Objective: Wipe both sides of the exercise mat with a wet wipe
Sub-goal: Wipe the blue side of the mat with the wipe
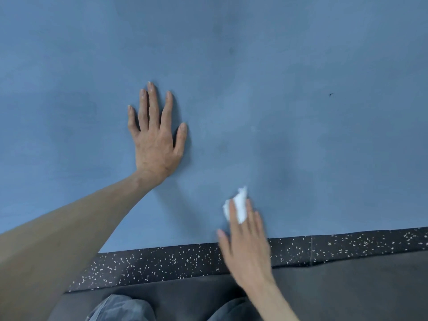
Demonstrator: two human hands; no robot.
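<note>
Knees (122, 308) in grey-blue cloth, nearest the lens at the bottom edge, kneeling on a dark grey floor pad (347, 293). Item one: wet wipe (239, 205), white, crumpled into a wad, pressed onto the mat beneath the straight fingers of the right hand (245, 246); the fingers lie flat over it rather than curl round it, and a corner of the wad pokes out beyond the fingertips. Item two: exercise mat (301, 112), blue, laid flat, filling the view beyond and to both sides of the wipe; its near edge runs just behind the right palm. Faint paler streaks ahead of the wipe may be damp trails, though that cannot be told for certain. Item three: left hand (155, 144), released, fingers spread, palm flat on the mat, ahead of the wipe and to its left, holding nothing. Item four: black speckled rubber flooring (162, 265), a strip between mat edge and floor pad, under the right wrist. Handling note: the stroke is likely to go best with even pressure through flat fingers, overlapping passes run right out to the near edge, and the braced left hand kept planted so that the mat does not creep; the underside remains to be done.
</note>
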